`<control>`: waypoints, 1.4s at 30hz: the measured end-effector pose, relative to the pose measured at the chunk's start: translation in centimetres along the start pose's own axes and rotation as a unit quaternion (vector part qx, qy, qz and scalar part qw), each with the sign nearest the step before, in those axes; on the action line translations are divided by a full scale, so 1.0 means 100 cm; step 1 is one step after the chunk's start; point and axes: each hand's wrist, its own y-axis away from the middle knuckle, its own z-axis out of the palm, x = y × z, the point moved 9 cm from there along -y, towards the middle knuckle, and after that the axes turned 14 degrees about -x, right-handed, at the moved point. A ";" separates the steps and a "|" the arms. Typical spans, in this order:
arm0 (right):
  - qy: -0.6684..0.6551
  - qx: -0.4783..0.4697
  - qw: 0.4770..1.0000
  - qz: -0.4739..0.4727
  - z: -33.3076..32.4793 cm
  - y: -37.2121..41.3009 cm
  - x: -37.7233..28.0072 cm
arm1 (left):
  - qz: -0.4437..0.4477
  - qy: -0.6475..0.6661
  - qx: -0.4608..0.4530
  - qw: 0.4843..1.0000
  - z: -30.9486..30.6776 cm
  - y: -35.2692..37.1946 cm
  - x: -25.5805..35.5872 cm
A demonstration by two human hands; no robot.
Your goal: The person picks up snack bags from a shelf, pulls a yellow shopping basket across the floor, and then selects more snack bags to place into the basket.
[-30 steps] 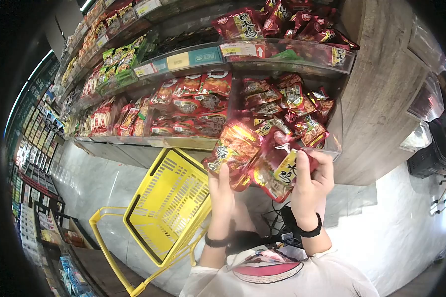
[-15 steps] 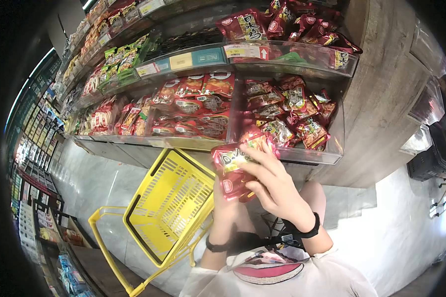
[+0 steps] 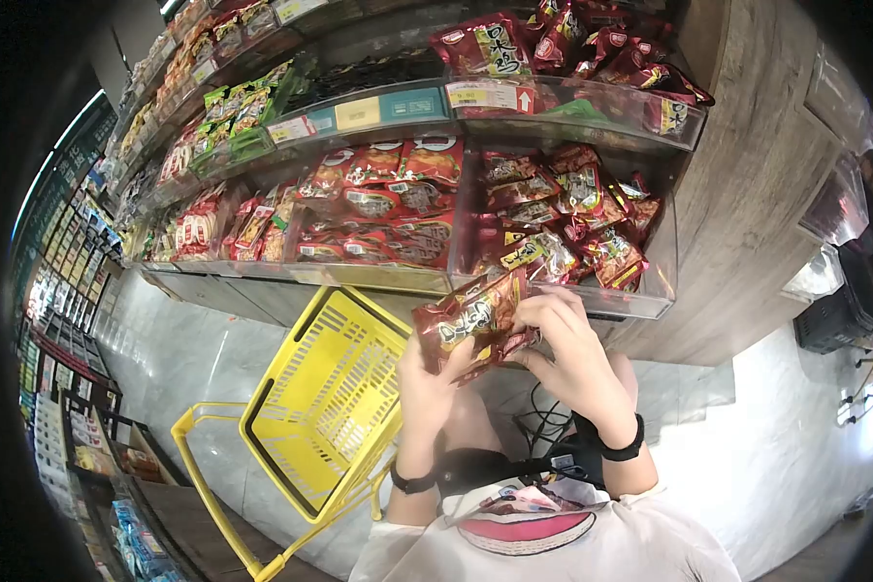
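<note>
Between my two hands is a shiny dark red snack packet [image 3: 468, 322], with white lettering and a yellowish patch on its front. My left hand [image 3: 429, 390] is closed around its lower left side, the thumb lying on the front. At the right end, my right hand [image 3: 565, 357] grips the packet between thumb and fingers. The packet is tilted, its right end higher, and overlaps the front of the lower shelf bin in this view. Similar red packets [image 3: 580, 189] lie piled in that clear bin [image 3: 640, 305] just beyond my hands.
A yellow shopping basket [image 3: 326, 403] with a long handle [image 3: 213, 504] stands on the floor to the left. Shelves of bagged snacks [image 3: 388, 199] run along the front, beside a wood panel [image 3: 761, 184]. Further back at right sits a black crate [image 3: 829, 315].
The packet has turned in my hands, its right end now angled up. My right hand has slid off its front to grip the right end, and my left thumb now shows on the front.
</note>
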 end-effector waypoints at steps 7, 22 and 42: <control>-0.006 -0.054 0.998 -0.023 0.013 -0.005 -0.008 | -0.048 -0.046 -0.121 0.990 0.001 -0.001 -0.013; -0.253 0.023 0.954 0.158 0.050 0.000 0.025 | -0.004 0.094 -0.115 0.989 0.007 0.009 -0.008; -0.197 -0.032 0.980 0.017 0.132 -0.046 -0.005 | -0.026 0.204 0.157 0.966 -0.084 0.056 -0.041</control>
